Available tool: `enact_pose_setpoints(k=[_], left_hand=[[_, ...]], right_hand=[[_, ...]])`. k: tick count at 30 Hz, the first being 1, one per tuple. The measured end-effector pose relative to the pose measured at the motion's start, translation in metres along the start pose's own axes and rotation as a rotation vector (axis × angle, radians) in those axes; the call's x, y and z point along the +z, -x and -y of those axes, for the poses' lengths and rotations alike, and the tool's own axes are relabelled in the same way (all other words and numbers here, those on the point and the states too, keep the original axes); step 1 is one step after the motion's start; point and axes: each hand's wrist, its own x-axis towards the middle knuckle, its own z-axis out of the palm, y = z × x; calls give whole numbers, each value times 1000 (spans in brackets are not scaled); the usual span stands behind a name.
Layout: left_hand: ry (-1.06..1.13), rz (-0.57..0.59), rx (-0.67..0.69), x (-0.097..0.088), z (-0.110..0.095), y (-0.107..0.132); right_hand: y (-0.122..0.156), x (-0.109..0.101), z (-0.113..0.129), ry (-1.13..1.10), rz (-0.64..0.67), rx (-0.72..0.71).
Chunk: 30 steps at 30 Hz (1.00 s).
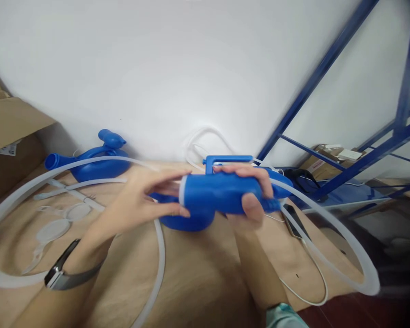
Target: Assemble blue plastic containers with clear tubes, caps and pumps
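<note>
Between my two hands is a blue plastic cylinder [218,193] with a white rim at its left end and a narrow ribbed nozzle at its right. My right hand [254,207] wraps round its nozzle end. At the rim, my left hand [140,196] has its thumb and fingers on the edge, some fingers reaching toward the opening. A clear hose [360,259] loops close to the nozzle; whether it is joined there I cannot tell. Behind and below the cylinder lies a blue bottle [187,223] with a handle [230,159], partly hidden.
Another blue bottle [100,168] with a wide spout lies at the back left. Translucent caps with straps [53,230] rest at the left. A cardboard box [17,123] stands beyond them. On the right are a phone [297,222], a white cable [326,291] and a blue metal rack [321,68].
</note>
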Motion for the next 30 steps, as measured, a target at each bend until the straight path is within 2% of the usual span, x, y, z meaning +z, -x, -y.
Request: enact_pose_setpoints(k=[2,4,7,9,13,15,17,20,24,27,30], left_hand=[[58,-40,-100,-8,7,-7],[129,-149,-178,-14,13,-13],[165,-341,-254,-18,21,-17],[128,-426,-291,-17,25,-19],[62,-480,-371,-7,37,-22],[81,-506,-379,1,44,-24],[98,-515,-371,8,52,-26],[104,-422,-364,13,61,-27],[24,-107,-396,8,75,-22],[-318,209,-311,0,86,-14],[-727,414,-232,-5,96,-8]], right_hand=[[-8,-4,-13,20,137,109],[-15,-10,-22,53,255,206],[-22,-20,-27,173,317,324],[-24,-23,-26,284,376,373],[-20,-16,-25,445,668,343],[-13,-7,-30,503,711,308],[-6,2,-39,545,686,303],[-1,8,-55,557,633,345],[-4,3,-67,591,648,465],[-7,-3,-70,708,633,557],[-7,-6,-70,727,661,609]])
